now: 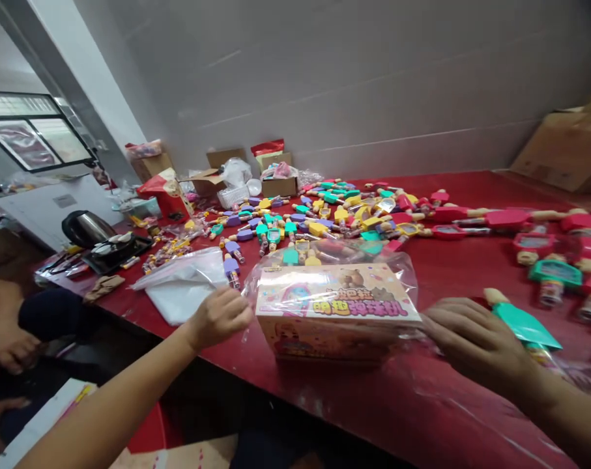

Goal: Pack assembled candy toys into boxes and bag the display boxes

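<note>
Pink printed carton (337, 312) sits inside a clear plastic bag (403, 273) on the red bench (373, 417), its lower face blurred by film. My left grip (217, 318) pinches narrow at the bag's edge. My right grip (475, 342) lies against the film at the carton's other end, hold unclear, just beside a teal-topped toy (522, 326).

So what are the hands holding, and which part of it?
The left hand pinches a clear plastic bag at its loose edge, left of the printed box. The right hand seems to hold the same plastic at the box's right end.
</note>
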Demonstrator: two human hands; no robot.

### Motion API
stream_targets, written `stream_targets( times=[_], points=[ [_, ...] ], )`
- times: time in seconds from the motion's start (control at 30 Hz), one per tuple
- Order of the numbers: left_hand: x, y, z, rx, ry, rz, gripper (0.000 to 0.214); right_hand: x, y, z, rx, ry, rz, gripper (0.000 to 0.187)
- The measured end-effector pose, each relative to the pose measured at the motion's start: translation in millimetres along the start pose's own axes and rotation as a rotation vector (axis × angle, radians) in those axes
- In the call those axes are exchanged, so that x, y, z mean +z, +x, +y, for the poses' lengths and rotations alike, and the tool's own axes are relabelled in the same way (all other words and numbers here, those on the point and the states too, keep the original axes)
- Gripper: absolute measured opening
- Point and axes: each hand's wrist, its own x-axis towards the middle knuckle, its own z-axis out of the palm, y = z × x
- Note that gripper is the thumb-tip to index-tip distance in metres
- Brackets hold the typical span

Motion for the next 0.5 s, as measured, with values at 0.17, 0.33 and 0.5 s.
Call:
stream_targets(
  times=[0.17, 0.33, 0.5],
  points=[
    [13.5, -14, 19, 0.034, -0.172, 0.095, 0.023, 6, -11, -18, -0.127, -0.191, -0.094, 0.027],
    [49.3, -36, 41, -0.152, -0.422, -0.022, 0.023, 37, -32, -23, 0.034, -0.035, -0.158, 0.038],
    [70.4, -63, 68, -0.541, -0.697, -0.105, 0.021, 60, -64, -25, 0.469, 0.394, -0.155, 0.027]
  ],
)
